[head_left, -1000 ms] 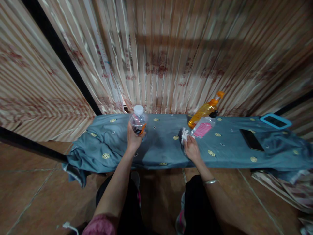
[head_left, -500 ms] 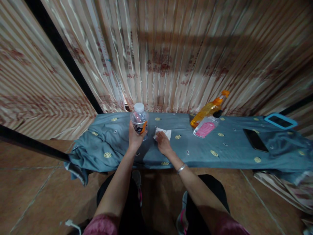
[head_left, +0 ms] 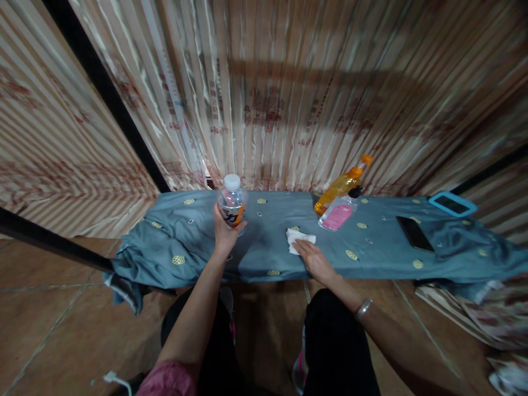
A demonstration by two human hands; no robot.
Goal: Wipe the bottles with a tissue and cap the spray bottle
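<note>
My left hand [head_left: 226, 234] is wrapped round a clear plastic bottle [head_left: 232, 199] with a white cap and an orange and black label; the bottle stands upright over the left half of the cloth-covered bench. To its right, my right hand [head_left: 317, 261] presses a crumpled white tissue [head_left: 300, 240] with its fingertips, against the blue-grey cloth [head_left: 264, 242] printed with yellow pineapples. The fingers lie close together on the tissue's near edge.
Right of the tissue lie an orange spray bottle [head_left: 336, 191] and a clear bottle with a pink label [head_left: 338, 214]. Farther right are a black phone [head_left: 414, 234] and a blue-framed device [head_left: 452, 204]. A striped curtain [head_left: 272, 110] hangs behind; a dark pole [head_left: 107, 99] slants at left.
My right hand has moved right and slightly nearer to me with the tissue, away from the bottle. My left hand keeps its hold on the bottle. The view has shifted slightly.
</note>
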